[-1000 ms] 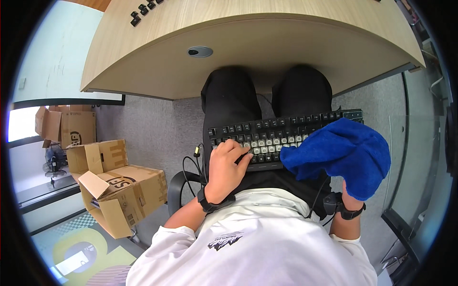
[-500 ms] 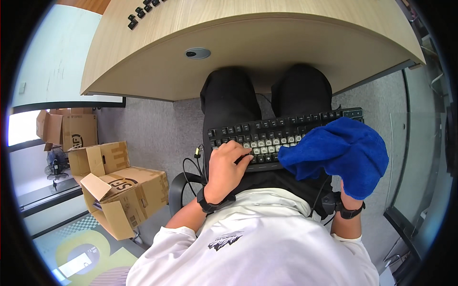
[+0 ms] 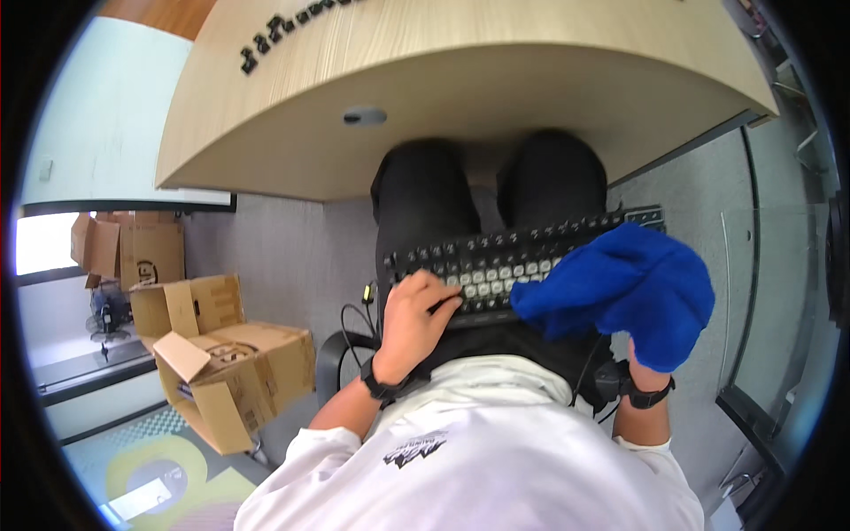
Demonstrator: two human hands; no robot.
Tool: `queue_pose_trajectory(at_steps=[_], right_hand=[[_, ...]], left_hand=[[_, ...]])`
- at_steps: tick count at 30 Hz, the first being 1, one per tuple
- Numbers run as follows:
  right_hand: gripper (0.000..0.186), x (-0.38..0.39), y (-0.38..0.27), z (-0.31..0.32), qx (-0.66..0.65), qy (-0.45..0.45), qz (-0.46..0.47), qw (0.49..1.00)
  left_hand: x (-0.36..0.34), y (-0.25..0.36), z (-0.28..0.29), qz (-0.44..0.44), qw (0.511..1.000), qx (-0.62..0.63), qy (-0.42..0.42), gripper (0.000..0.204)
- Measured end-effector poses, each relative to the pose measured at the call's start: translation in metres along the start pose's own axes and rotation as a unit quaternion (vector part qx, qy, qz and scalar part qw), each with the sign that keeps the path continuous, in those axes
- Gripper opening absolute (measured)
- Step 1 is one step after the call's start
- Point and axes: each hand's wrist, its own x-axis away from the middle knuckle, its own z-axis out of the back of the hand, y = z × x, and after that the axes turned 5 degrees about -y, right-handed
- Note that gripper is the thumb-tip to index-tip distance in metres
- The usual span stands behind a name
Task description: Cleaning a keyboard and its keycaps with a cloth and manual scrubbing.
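Observation:
The black keyboard [image 3: 482, 285] lies across my lap, with pale squares along its middle rows. My left hand [image 3: 416, 314] grips at its left part, fingers bent down onto the keys and thumb toward the lower edge. A blue cloth [image 3: 646, 274] is draped over my right hand [image 3: 646, 379] and covers the right part of the keyboard. Only the wrist shows below the cloth; the fingers are hidden.
A curved wooden desk [image 3: 531, 71] stands above my knees, with several loose black keycaps [image 3: 274, 31] on it. Cardboard boxes [image 3: 230, 372] and a small fan [image 3: 108, 319] are at the left. Cables [image 3: 359, 323] hang beside the chair; a glass panel [image 3: 779, 292] is at the right.
The view has shifted slightly and blurred, bringing more keycaps into sight on the desk. My hands, the cloth and the keyboard have hardly moved relative to each other.

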Motion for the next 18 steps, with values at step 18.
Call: queue_pose_trajectory(at_steps=[18], right_hand=[[0.056,-0.038,-0.081,-0.044,0.097,0.08,-0.083,0.989]], left_hand=[[-0.341,0.178,0.103,-0.112,0.988,0.105,-0.006,0.039]])
